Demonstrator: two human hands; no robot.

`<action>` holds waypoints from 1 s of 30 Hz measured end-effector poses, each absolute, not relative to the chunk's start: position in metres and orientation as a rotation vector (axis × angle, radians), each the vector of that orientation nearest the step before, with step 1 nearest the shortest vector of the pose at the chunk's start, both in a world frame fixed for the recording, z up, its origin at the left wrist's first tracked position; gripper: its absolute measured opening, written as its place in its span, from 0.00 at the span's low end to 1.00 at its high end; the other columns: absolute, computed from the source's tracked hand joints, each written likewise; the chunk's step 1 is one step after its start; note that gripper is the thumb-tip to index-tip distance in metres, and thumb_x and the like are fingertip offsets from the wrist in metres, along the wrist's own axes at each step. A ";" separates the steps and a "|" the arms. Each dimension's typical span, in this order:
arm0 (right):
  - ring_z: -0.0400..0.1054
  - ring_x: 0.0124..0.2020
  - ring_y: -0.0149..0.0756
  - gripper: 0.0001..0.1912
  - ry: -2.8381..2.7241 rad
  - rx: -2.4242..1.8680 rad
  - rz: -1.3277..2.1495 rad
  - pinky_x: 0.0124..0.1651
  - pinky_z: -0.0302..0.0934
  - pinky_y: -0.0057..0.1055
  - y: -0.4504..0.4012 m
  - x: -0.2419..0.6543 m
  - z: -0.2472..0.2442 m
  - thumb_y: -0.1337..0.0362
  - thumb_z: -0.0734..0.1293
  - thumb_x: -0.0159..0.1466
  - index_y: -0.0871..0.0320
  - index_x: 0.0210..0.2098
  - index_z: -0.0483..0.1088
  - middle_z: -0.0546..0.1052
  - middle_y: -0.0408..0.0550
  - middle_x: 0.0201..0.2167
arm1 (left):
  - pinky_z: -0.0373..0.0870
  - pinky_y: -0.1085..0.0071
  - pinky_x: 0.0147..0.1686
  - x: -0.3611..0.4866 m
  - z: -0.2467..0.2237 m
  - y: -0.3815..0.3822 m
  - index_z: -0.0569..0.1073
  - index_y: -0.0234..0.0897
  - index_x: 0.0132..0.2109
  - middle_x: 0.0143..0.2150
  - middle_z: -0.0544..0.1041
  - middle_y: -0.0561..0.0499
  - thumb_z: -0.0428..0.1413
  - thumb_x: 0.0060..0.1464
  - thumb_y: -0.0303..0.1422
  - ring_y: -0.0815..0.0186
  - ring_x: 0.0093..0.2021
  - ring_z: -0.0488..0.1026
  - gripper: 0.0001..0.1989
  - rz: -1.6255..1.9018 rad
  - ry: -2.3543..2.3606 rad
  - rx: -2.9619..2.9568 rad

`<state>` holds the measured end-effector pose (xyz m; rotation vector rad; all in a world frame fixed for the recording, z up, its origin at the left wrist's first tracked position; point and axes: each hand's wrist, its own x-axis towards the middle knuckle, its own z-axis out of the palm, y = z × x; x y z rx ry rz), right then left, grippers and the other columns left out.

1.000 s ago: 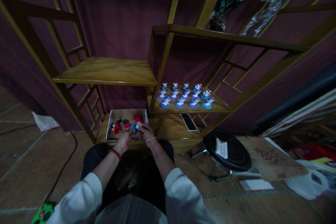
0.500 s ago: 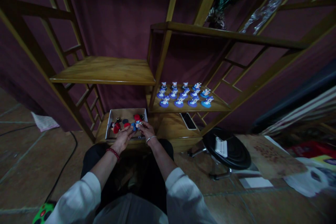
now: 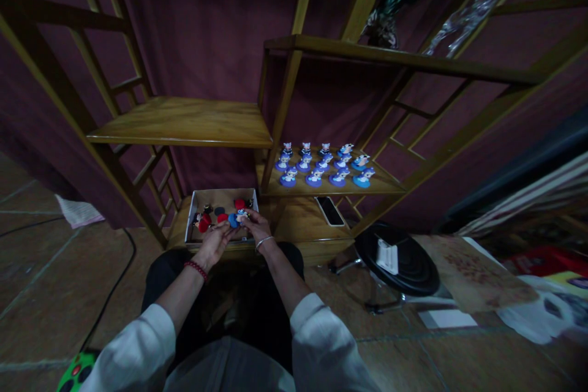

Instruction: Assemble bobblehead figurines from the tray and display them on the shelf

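A small figurine (image 3: 239, 215) with a blue round base is held between my two hands, above the front of a shallow cardboard box (image 3: 188, 229). My left hand (image 3: 215, 241) has its fingers closed at the base. From the other side my right hand (image 3: 258, 226) grips the figurine's pale upper part. Inside the box lie several red-and-black figurine pieces, among them a red one (image 3: 204, 222) on the left and another red one (image 3: 239, 203) at the back right. A dark disc (image 3: 220, 211) rests between them. Fingers hide part of the held figurine.
Several purple-and-white figurines (image 3: 315, 177) stand in rows on the shelf to the right. A phone (image 3: 329, 211) lies on the lower board. Shelf posts (image 3: 280, 122) and an upper-left shelf (image 3: 184, 119) frame the space. A black stool (image 3: 408, 260) stands at the right.
The held figurine has turned slightly between my fingers, and its blue base now shows more on the left. My hands have stayed in nearly the same place.
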<state>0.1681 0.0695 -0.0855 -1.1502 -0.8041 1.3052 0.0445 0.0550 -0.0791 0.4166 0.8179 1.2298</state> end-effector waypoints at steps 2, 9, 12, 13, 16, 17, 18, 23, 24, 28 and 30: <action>0.64 0.22 0.26 0.25 -0.808 -1.148 1.302 0.24 0.57 0.23 0.070 0.168 -0.086 0.59 0.73 0.38 0.58 0.37 0.73 0.75 0.42 0.26 | 0.67 0.63 0.48 0.044 -0.080 0.055 0.73 0.27 0.29 0.31 0.77 0.44 0.51 0.50 0.20 0.65 0.38 0.74 0.06 1.230 0.811 0.421; 0.65 0.23 0.27 0.25 -0.807 -1.145 1.301 0.25 0.56 0.24 0.069 0.168 -0.084 0.59 0.73 0.38 0.59 0.37 0.73 0.75 0.42 0.26 | 0.68 0.63 0.48 0.044 -0.079 0.054 0.73 0.29 0.31 0.31 0.77 0.47 0.55 0.47 0.21 0.65 0.38 0.74 0.03 1.225 0.799 0.414; 0.64 0.23 0.27 0.25 -0.836 -1.148 1.287 0.25 0.57 0.24 0.069 0.168 -0.082 0.59 0.73 0.38 0.59 0.36 0.73 0.75 0.43 0.26 | 0.68 0.63 0.48 0.044 -0.077 0.053 0.74 0.29 0.31 0.32 0.77 0.46 0.56 0.46 0.21 0.64 0.39 0.74 0.03 1.224 0.816 0.412; 0.64 0.23 0.27 0.24 -0.842 -1.150 1.280 0.25 0.57 0.24 0.069 0.167 -0.082 0.59 0.73 0.38 0.59 0.36 0.73 0.75 0.43 0.26 | 0.68 0.63 0.48 0.044 -0.077 0.053 0.74 0.29 0.31 0.31 0.77 0.47 0.56 0.46 0.21 0.64 0.39 0.74 0.04 1.222 0.823 0.409; 0.65 0.24 0.28 0.24 -0.858 -1.154 1.263 0.26 0.58 0.25 0.069 0.166 -0.082 0.60 0.73 0.39 0.60 0.36 0.73 0.75 0.43 0.27 | 0.67 0.63 0.49 0.045 -0.076 0.053 0.74 0.30 0.31 0.31 0.77 0.47 0.55 0.47 0.20 0.64 0.39 0.74 0.04 1.224 0.825 0.405; 0.65 0.25 0.29 0.23 -0.870 -1.152 1.256 0.27 0.58 0.25 0.069 0.166 -0.082 0.60 0.72 0.39 0.59 0.36 0.73 0.75 0.44 0.27 | 0.67 0.62 0.49 0.045 -0.076 0.053 0.74 0.30 0.31 0.31 0.77 0.47 0.55 0.47 0.20 0.64 0.39 0.74 0.04 1.228 0.823 0.407; 0.66 0.27 0.29 0.23 -0.886 -1.149 1.248 0.28 0.59 0.25 0.069 0.166 -0.081 0.60 0.72 0.39 0.59 0.36 0.73 0.75 0.44 0.28 | 0.67 0.62 0.49 0.045 -0.076 0.053 0.74 0.30 0.31 0.31 0.77 0.47 0.56 0.46 0.20 0.64 0.40 0.74 0.04 1.234 0.822 0.409; 0.67 0.31 0.32 0.20 -0.971 -1.150 1.221 0.35 0.61 0.28 0.068 0.166 -0.080 0.61 0.71 0.42 0.57 0.35 0.73 0.76 0.43 0.29 | 0.67 0.62 0.49 0.044 -0.076 0.053 0.74 0.29 0.30 0.32 0.77 0.47 0.58 0.44 0.21 0.64 0.40 0.73 0.03 1.249 0.811 0.413; 0.67 0.32 0.32 0.19 -0.987 -1.151 1.212 0.37 0.61 0.28 0.068 0.166 -0.079 0.61 0.71 0.42 0.57 0.35 0.73 0.76 0.42 0.30 | 0.67 0.62 0.49 0.044 -0.076 0.053 0.74 0.29 0.30 0.32 0.77 0.47 0.58 0.44 0.21 0.64 0.40 0.73 0.03 1.250 0.811 0.414; 0.67 0.34 0.31 0.16 -1.060 -1.161 1.150 0.42 0.61 0.29 0.070 0.166 -0.081 0.62 0.70 0.44 0.56 0.34 0.72 0.76 0.42 0.32 | 0.68 0.63 0.48 0.043 -0.077 0.054 0.74 0.29 0.30 0.31 0.77 0.47 0.57 0.45 0.21 0.65 0.39 0.74 0.03 1.256 0.830 0.413; 0.67 0.35 0.31 0.15 -1.101 -1.160 1.130 0.43 0.61 0.29 0.071 0.167 -0.082 0.63 0.69 0.46 0.55 0.35 0.72 0.76 0.41 0.32 | 0.68 0.63 0.48 0.043 -0.077 0.054 0.74 0.29 0.30 0.31 0.77 0.47 0.57 0.46 0.21 0.65 0.39 0.74 0.03 1.256 0.837 0.414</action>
